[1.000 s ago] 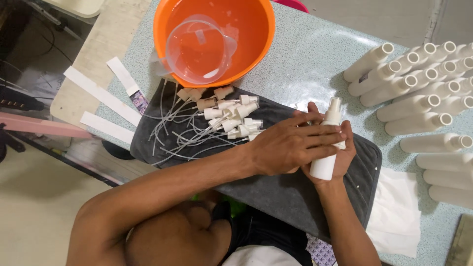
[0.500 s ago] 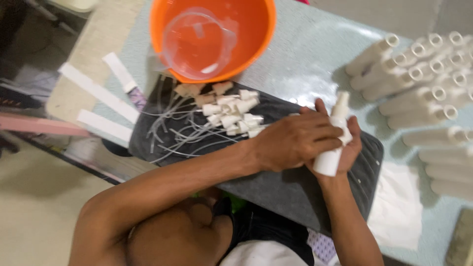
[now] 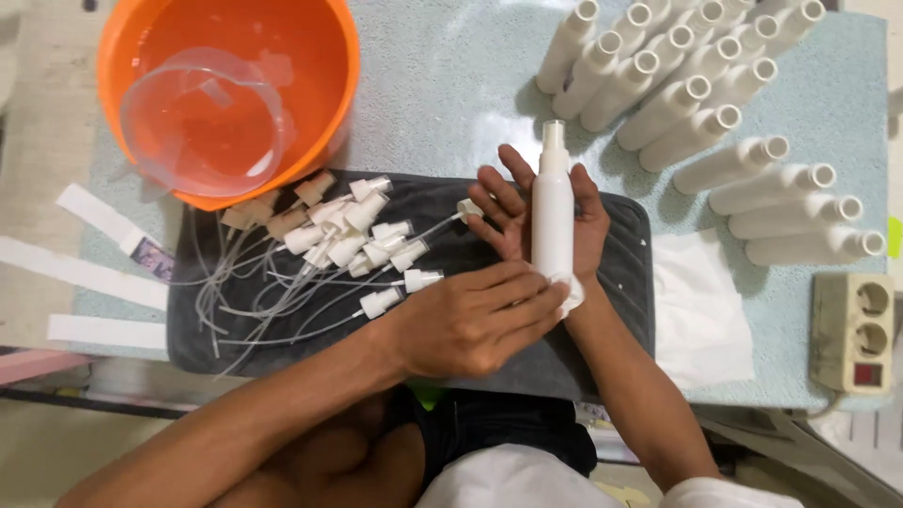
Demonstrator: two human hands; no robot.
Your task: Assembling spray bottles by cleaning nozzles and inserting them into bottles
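Resting across the open right hand [image 3: 555, 221], a white spray bottle [image 3: 552, 212] lies above the dark mat [image 3: 621, 310] while left hand [image 3: 470, 320] fingertips pinch its base.

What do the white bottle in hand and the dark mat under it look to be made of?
White capped spray bottle: likely plastic, smooth and opaque, with a soft sheen. Dark grey mat: probably cloth towelling, matte and fuzzy, with soft rounded edges.

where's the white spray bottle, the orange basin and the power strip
white spray bottle [image 3: 552, 212], head view, middle of its body lying on the open right hand [image 3: 546, 221]
orange basin [image 3: 324, 47], head view, inner wall at right
power strip [image 3: 851, 331], head view, its top face
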